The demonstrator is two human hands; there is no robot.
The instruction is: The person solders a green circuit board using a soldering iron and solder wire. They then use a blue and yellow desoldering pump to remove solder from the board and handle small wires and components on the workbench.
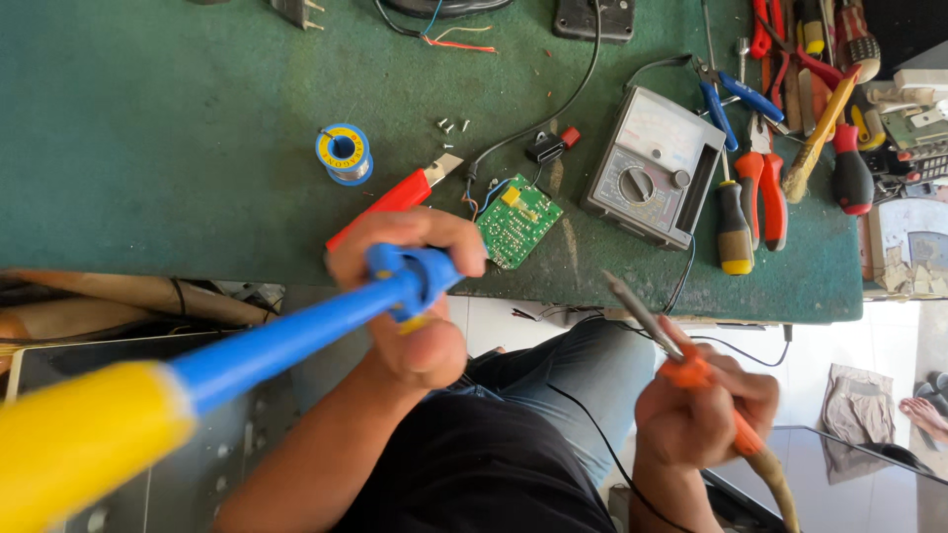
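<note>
Down over the green table (148, 128), the left hand (410, 286) grips a blue and yellow desoldering pump (247, 350) just beside the small green circuit board (518, 222), while the right hand (701, 395) clasps an orange soldering iron (681, 355) near the table's edge.

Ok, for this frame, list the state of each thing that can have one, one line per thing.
left hand: closed around the blue desoldering pump.
blue desoldering pump: held, raised off the table.
right hand: gripping the soldering iron.
soldering iron: held, tip up, clear of the board.
green circuit board: lying flat at the table edge, wires attached.
multimeter: lying flat, untouched.
solder spool: lying on the mat.
</note>
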